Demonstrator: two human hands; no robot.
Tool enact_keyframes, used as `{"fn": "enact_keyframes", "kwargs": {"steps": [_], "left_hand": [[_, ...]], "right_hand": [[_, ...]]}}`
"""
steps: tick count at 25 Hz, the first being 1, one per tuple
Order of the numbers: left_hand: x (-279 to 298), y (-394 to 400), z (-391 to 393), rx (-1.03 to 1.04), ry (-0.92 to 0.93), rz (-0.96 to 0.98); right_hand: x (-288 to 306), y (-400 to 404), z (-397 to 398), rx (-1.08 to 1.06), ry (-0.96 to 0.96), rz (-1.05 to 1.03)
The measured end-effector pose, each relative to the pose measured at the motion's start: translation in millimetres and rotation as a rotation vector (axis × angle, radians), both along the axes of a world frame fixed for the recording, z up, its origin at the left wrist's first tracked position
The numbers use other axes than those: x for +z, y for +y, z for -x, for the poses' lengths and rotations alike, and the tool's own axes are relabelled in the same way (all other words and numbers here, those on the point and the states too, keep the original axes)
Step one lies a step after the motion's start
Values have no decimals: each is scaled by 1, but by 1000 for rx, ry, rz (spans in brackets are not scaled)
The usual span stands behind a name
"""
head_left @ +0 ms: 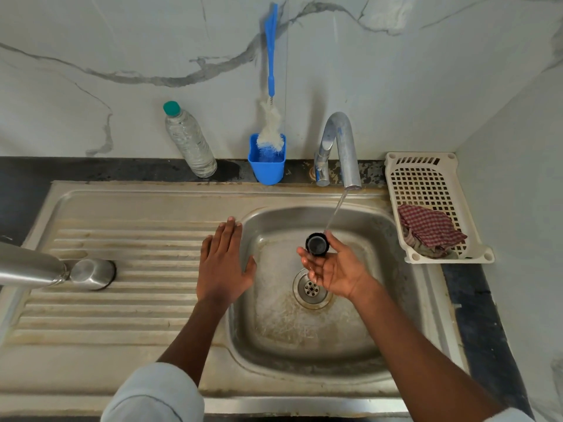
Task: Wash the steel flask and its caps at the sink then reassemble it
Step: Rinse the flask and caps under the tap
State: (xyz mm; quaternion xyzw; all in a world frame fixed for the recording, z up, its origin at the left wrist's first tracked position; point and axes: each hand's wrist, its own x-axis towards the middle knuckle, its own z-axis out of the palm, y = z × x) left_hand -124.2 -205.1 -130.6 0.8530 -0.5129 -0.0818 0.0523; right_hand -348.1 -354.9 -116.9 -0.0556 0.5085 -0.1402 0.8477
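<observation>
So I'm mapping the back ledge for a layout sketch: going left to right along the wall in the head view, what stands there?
Plastic water bottle → blue holder with the bottle brush standing in it → tap, running → white basket holding a checked cloth.

Tap overhangs basin rear, steel cap on drainboard, basin front open

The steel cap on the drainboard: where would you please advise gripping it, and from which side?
Grip the steel cap across its round side wall, coming from above with the free left hand. It lies tilted on the ribs beside the flask, so its sides look reachable.
</observation>
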Motion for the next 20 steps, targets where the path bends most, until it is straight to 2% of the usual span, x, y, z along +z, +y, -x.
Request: {"fn": "enact_keyframes", "kwargs": {"steps": [3,6,10,13,17,20], "left_hand": [[0,0,1,2,6,4],[-1,1,0,3,4,-3],[-1,1,1,2,1,5],[-1,1,0,5,-4,8],[-1,1,1,3,-7,8],[1,0,1,6,9,17]], "right_hand": [[-2,-1,0,-122,-1,-71],[-1,1,-4,-54,-6,5],[-8,-2,-3,-161,-30,-78],[-1,1,-2,-77,-38,53],[7,-8,3,-187,-21,364],[15,-10,-9,-357,-288,267]]}}
